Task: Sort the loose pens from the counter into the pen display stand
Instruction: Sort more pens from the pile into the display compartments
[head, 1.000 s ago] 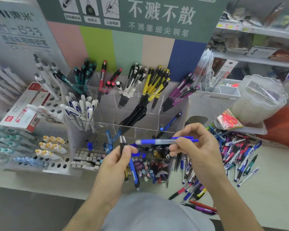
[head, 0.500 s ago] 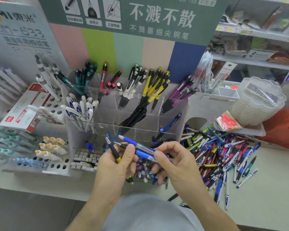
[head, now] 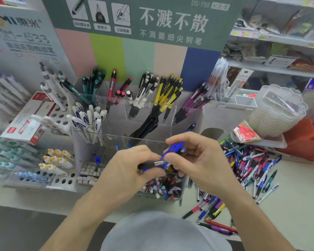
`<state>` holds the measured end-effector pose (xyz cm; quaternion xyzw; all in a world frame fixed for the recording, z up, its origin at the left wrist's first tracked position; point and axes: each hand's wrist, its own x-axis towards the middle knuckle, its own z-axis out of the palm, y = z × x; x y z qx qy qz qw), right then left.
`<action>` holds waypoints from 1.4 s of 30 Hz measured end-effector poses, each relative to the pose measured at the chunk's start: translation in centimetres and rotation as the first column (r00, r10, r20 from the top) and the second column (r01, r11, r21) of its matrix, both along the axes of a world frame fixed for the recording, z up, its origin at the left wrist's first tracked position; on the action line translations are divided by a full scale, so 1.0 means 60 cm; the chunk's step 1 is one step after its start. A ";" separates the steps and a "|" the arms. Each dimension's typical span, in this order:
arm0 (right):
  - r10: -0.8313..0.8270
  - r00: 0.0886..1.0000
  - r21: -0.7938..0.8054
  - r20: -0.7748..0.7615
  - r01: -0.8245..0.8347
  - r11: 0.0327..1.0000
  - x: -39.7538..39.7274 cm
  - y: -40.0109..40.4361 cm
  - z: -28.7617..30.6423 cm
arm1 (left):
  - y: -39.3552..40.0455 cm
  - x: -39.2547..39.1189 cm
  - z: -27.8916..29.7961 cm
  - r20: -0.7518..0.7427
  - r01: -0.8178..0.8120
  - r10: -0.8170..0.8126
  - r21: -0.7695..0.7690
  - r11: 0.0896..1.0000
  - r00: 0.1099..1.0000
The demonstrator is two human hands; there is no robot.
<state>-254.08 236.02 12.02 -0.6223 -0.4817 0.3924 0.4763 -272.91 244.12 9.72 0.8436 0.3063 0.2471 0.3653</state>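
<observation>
Marker rack (head: 49, 171): stands at the left end of the bench, well apart from both hands; little risk there.
White pens (head: 88, 122): lean in the stand's left compartment; a blue pen dropped among them would be sorted wrongly.
Pen display stand (head: 143, 113): clear compartments toward the back of the bench, holding teal, red, white, yellow and purple pens by colour; its front walls are see-through, so a pen tip could catch a wall edge and miss its slot.
Left hand (head: 127, 171): fingers curled, pinching the blurred dark and blue ends of a small bunch of pens in front of the stand. Several are held at once, so one may slip out and fall into the front tray.
Blue pens (head: 172, 151): held between the two hands, above the stand's front compartments, not yet in a slot.
Right hand (head: 198, 160): fingers pinching the clip end of a blue pen; a tug against the left hand's grip could knock the bunch loose.
Loose pens (head: 250, 169): a large mixed pile on the right part of the bench, some close to the front edge, where a passing forearm could roll them off.
Stacked clear lids (head: 279, 113): at the right back corner, apart from the work.
</observation>
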 end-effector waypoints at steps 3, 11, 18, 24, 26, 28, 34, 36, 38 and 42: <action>-0.014 0.996 0.047 -0.088 0.019 0.999 -0.009 0.009 -0.004 | 0.004 0.006 0.001 0.012 -0.081 0.081 -0.020 0.997 0.997; -0.462 0.883 0.509 0.087 0.359 0.782 0.044 0.027 -0.005 | 0.049 -0.121 -0.051 0.106 -0.654 0.672 -0.161 0.739 0.733; -0.556 0.778 0.556 0.291 0.336 0.760 0.056 0.053 -0.020 | 0.075 -0.172 -0.084 -0.115 -0.713 0.708 -0.001 0.701 0.697; -0.522 0.763 0.549 0.381 0.268 0.792 0.059 0.052 -0.022 | 0.083 -0.148 -0.097 -0.288 -0.634 0.594 -0.065 0.770 0.751; -0.530 0.749 0.539 0.398 0.276 0.796 0.061 0.051 -0.028 | 0.079 -0.144 -0.089 -0.254 -0.659 0.618 -0.124 0.742 0.744; -0.527 0.739 0.517 0.419 0.283 0.808 0.062 0.051 -0.035 | 0.071 -0.140 -0.079 -0.204 -0.702 0.672 -0.170 0.692 0.712; -0.452 0.694 0.430 0.560 0.223 0.875 0.060 0.053 -0.064 | 0.049 -0.123 -0.039 0.232 -0.279 0.705 -0.802 0.529 0.670; -0.440 0.677 0.403 0.590 0.225 0.887 0.055 0.052 -0.071 | 0.040 -0.114 -0.026 0.285 -0.251 0.683 -0.780 0.573 0.672; -0.468 0.669 0.425 0.577 0.244 0.872 0.046 0.049 -0.071 | 0.033 -0.103 -0.015 0.290 -0.290 0.669 -0.734 0.614 0.684; -0.405 0.832 0.419 0.379 0.236 0.877 0.001 0.022 -0.056 | 0.025 -0.072 -0.001 0.320 -0.247 0.701 -0.777 0.579 0.637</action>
